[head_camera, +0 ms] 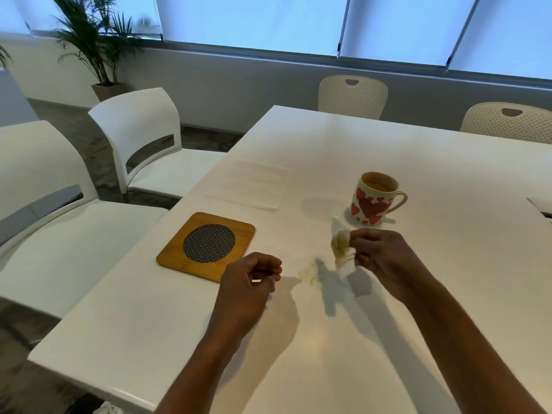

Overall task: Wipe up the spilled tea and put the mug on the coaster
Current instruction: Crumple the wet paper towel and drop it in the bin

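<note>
One paper sheet (251,186) beyond the coaster (179,252)

tissue (340,248): right part hidden inside the right hand (385,258) grip
paper (254,186): print too faint to read
table (418,354): cut off at right and bottom edges
plant (98,40): top cropped, upper left

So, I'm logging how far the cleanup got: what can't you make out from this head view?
All in the head view:
Spilled tea: faint, partly in the tissue's shadow; its extent is unclear.
Left hand: curled fingers hide whether it holds anything.
Paper sheet: print too faint to read.
Object at the right edge: cut off by the frame.
</note>
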A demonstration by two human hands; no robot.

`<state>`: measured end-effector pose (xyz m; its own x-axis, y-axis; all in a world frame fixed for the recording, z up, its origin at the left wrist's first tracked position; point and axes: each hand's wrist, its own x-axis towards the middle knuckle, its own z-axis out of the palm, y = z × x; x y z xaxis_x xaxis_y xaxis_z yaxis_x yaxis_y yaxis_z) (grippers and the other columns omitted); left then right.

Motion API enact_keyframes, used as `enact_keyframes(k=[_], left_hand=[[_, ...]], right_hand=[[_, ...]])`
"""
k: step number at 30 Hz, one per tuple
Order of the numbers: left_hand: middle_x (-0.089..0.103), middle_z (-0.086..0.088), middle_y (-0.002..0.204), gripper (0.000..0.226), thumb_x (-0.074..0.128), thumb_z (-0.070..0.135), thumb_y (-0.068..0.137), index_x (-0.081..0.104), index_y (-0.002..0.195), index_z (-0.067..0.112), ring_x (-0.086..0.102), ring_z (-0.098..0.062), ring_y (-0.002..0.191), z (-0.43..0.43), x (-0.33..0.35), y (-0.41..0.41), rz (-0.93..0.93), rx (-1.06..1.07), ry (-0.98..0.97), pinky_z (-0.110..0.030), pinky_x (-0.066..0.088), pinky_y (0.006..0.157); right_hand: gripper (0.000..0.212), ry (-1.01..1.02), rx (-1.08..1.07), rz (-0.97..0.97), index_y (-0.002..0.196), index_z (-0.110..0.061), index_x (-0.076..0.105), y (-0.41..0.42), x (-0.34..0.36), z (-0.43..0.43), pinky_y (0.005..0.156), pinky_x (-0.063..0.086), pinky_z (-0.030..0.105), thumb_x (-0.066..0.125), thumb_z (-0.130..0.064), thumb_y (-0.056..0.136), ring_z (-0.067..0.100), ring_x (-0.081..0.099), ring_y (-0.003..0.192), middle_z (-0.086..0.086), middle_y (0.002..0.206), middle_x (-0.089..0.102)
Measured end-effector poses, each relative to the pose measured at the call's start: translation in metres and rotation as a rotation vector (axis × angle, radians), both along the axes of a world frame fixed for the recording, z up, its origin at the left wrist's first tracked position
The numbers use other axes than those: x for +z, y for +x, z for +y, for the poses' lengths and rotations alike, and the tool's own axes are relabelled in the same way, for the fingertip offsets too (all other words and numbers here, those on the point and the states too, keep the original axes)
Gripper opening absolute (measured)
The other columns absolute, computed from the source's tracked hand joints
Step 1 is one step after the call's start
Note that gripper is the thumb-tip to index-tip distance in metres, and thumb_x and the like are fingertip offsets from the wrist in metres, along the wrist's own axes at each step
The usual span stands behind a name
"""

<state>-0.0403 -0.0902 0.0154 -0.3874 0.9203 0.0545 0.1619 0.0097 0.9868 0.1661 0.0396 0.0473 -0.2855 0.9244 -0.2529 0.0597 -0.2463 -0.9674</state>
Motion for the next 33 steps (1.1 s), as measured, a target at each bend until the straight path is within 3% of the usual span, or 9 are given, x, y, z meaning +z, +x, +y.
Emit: enact_keyframes(k=[5, 10, 14, 17, 20, 23, 25, 30, 33], left_hand=[[0.071, 0.010, 0.097, 0.037, 0.075, 0.013, 0.078, 0.066, 0.108, 0.033, 0.067, -0.007, 0.093, -0.004, -0.006, 0.025, -0.003, -0.177, -0.064, -0.024, 0.057, 0.076], [0.067, 0.020, 0.111, 0.065, 0.082, 0.042, 0.068, 0.052, 0.125, 0.046, 0.063, -0.005, 0.105, -0.002, 0.003, 0.042, 0.008, -0.303, 0.061, -0.018, 0.054, 0.078], [0.067, 0.018, 0.112, 0.059, 0.080, 0.045, 0.068, 0.054, 0.121, 0.049, 0.064, -0.009, 0.106, -0.007, 0.009, 0.041, 0.074, -0.226, 0.197, -0.015, 0.052, 0.078], [0.068, 0.013, 0.112, 0.057, 0.080, 0.047, 0.066, 0.057, 0.119, 0.047, 0.065, -0.016, 0.107, -0.012, 0.011, 0.037, 0.078, -0.198, 0.241, -0.022, 0.054, 0.081], [0.067, 0.021, 0.112, 0.056, 0.079, 0.054, 0.062, 0.058, 0.114, 0.051, 0.066, -0.011, 0.104, -0.019, 0.014, 0.032, 0.074, -0.142, 0.233, -0.017, 0.053, 0.077], [0.071, 0.015, 0.106, 0.047, 0.081, 0.051, 0.063, 0.065, 0.107, 0.045, 0.070, -0.012, 0.096, -0.026, 0.016, 0.027, -0.020, -0.116, 0.242, -0.018, 0.055, 0.072], [0.073, 0.010, 0.101, 0.037, 0.081, 0.043, 0.066, 0.069, 0.101, 0.039, 0.071, -0.014, 0.093, -0.030, 0.017, 0.022, -0.092, -0.114, 0.256, -0.020, 0.056, 0.071], [0.073, 0.001, 0.094, 0.027, 0.081, 0.032, 0.069, 0.072, 0.094, 0.030, 0.071, -0.020, 0.090, -0.043, 0.020, -0.007, -0.220, -0.125, 0.250, -0.023, 0.056, 0.069], [0.071, -0.010, 0.087, 0.027, 0.080, 0.021, 0.071, 0.068, 0.092, 0.009, 0.069, -0.027, 0.079, -0.054, 0.022, -0.034, -0.315, -0.121, 0.246, -0.030, 0.055, 0.067]], right_hand=[[0.032, -0.167, 0.038, 0.459, 0.107, -0.008, 0.073, 0.001, -0.009, -0.026, 0.078, 0.060, 0.030, 0.065, -0.012, 0.077, 0.027, 0.069, 0.102, 0.016, 0.115, 0.071], [0.033, -0.181, 0.095, 0.638, 0.112, -0.013, 0.071, -0.014, -0.012, -0.064, 0.092, 0.056, 0.043, 0.060, -0.010, 0.081, 0.033, 0.066, 0.109, 0.016, 0.122, 0.067], [0.034, -0.220, 0.097, 0.688, 0.105, -0.016, 0.075, -0.025, -0.009, -0.085, 0.077, 0.061, 0.034, 0.062, -0.008, 0.075, 0.029, 0.070, 0.101, 0.014, 0.118, 0.070], [0.034, -0.224, 0.066, 0.667, 0.102, -0.016, 0.076, -0.030, -0.009, -0.095, 0.073, 0.062, 0.032, 0.063, -0.010, 0.070, 0.029, 0.072, 0.097, 0.010, 0.112, 0.073], [0.040, -0.123, 0.065, 0.514, 0.107, -0.011, 0.072, -0.032, -0.007, -0.101, 0.072, 0.060, 0.031, 0.065, -0.017, 0.068, 0.028, 0.072, 0.092, 0.010, 0.107, 0.074], [0.016, 0.055, 0.146, 0.347, 0.088, -0.013, 0.079, -0.037, 0.001, -0.108, 0.068, 0.055, 0.027, 0.067, -0.012, 0.078, 0.025, 0.070, 0.083, 0.007, 0.097, 0.075], [0.017, 0.148, 0.188, 0.257, 0.083, -0.012, 0.080, -0.042, 0.003, -0.111, 0.065, 0.054, 0.025, 0.064, -0.004, 0.084, 0.026, 0.067, 0.078, 0.005, 0.093, 0.074], [0.026, 0.304, 0.389, 0.179, 0.097, -0.013, 0.078, -0.059, 0.009, -0.113, 0.072, 0.055, 0.030, 0.063, -0.025, 0.078, 0.031, 0.066, 0.089, 0.007, 0.101, 0.071], [0.025, 0.297, 0.569, 0.191, 0.107, -0.016, 0.075, -0.076, 0.018, -0.116, 0.081, 0.056, 0.029, 0.067, -0.017, 0.083, 0.028, 0.066, 0.103, 0.006, 0.111, 0.070]])
